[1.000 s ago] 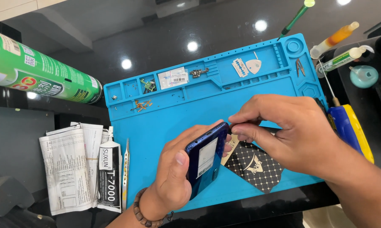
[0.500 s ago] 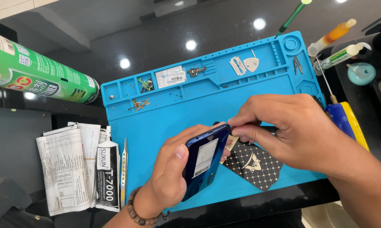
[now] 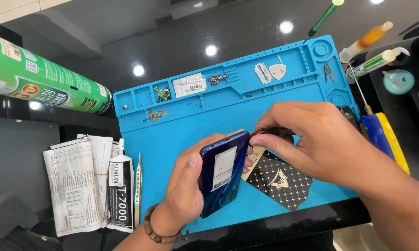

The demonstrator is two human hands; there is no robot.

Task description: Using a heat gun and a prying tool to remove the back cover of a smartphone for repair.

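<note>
A blue smartphone (image 3: pixel 222 179) is held on edge above the blue silicone repair mat (image 3: pixel 172 139), its back with a white label turned toward the camera. The left hand (image 3: pixel 186 190) is clenched around the phone from below, the thumb laid on its left edge. The right hand (image 3: pixel 321 142) is applied at the phone's upper right corner, the fingertips (image 3: pixel 270 139) pinched together there; whether a small tool is pinched between them cannot be told. Compared with the frame half a second earlier, the phone is held in the same place and at the same tilt, and both grips are unchanged; only a slight shift of view is noted. A black patterned card (image 3: pixel 279 179) lies on the mat under the right hand. A glue tube (image 3: pixel 120 190) and tweezers (image 3: pixel 137 186) lie on the counter left of the mat, beside folded papers (image 3: pixel 72 186). A green spray can (image 3: pixel 42 79) lies at upper left.
</note>
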